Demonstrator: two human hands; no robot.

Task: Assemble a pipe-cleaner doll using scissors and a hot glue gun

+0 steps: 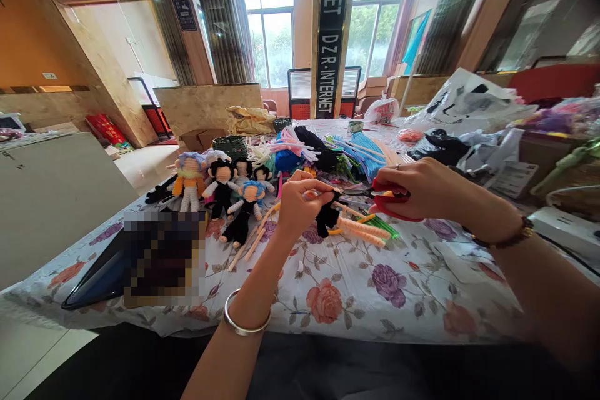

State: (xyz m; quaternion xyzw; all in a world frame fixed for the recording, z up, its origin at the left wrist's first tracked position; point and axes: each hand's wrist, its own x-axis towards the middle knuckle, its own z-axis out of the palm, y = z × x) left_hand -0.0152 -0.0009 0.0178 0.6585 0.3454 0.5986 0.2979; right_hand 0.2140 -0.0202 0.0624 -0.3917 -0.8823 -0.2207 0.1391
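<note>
Floral tablecloth, left hand pinching black figure, right hand gripping scissors

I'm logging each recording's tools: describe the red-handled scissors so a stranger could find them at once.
Start at the long table under the floral tablecloth. Above its middle, two bare hands meet; the right hand, with a beaded bracelet on its wrist, grips the red-handled scissors. Their glossy red plastic loops stand out from the fuzzy black and orange pipe-cleaner figure pinched in the left hand.

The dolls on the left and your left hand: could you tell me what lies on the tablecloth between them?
In the head view, orange pipe cleaners lie slanted on the tablecloth between the dolls and the left hand.
</note>
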